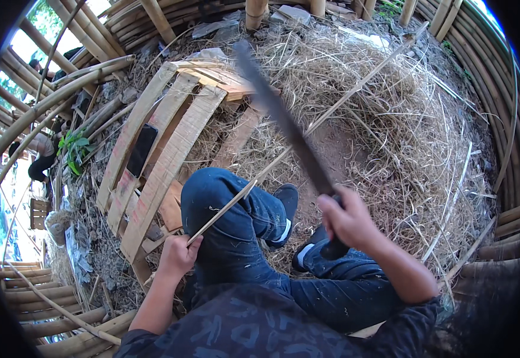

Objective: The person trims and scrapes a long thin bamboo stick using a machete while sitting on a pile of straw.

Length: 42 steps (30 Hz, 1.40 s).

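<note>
My left hand (pixel 179 256) is closed around the near end of a long, thin bamboo strip (pixel 338 105). The strip runs over my bent knee and slants away to the far right. In my right hand (pixel 349 219) is the dark handle of a machete (pixel 289 128). Its long, dark blade points up and to the far left, crossing over the strip in the picture; whether the two touch I cannot tell. The blade's tip looks slightly blurred. My knee (pixel 212 191), in blue jeans, lies just beyond the left hand.
A wooden slatted crate (pixel 176 143) stands to the left, with a black phone (pixel 143 149) on its slats. Thin bamboo shavings (pixel 391 131) cover the ground ahead. Bamboo pole walls (pixel 480 77) rise at the right and back. Another person (pixel 42 156) is at the far left.
</note>
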{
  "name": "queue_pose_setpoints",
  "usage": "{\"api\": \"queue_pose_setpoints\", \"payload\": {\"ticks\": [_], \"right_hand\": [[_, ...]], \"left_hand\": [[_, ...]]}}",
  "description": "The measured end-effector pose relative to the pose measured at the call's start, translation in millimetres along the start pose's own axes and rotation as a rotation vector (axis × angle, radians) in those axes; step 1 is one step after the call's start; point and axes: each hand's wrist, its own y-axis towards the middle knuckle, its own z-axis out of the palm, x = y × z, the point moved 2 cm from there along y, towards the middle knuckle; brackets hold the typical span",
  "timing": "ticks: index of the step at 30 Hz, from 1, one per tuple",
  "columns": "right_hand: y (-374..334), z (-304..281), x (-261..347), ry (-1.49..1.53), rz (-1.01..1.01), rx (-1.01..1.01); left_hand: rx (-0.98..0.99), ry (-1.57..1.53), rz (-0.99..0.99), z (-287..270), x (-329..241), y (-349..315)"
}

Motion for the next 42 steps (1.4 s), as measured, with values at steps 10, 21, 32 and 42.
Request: {"api": "queue_pose_setpoints", "payload": {"ticks": [10, 21, 32, 42], "right_hand": [[-2, -56, 21, 0.042, -0.129, -0.258], [8, -129, 15, 0.071, -0.318, -0.613], [14, -118, 19, -0.06, -0.135, -0.581], [13, -111, 14, 0.055, -0.103, -0.517]], "left_hand": [[0.061, -0.117, 0.009, 0, 12, 4], [0.24, -0.24, 0.042, -2, 32, 12], [0.258, -0.189, 0.099, -6, 31, 16], [0.267, -0.144, 0.049, -8, 26, 15]]}}
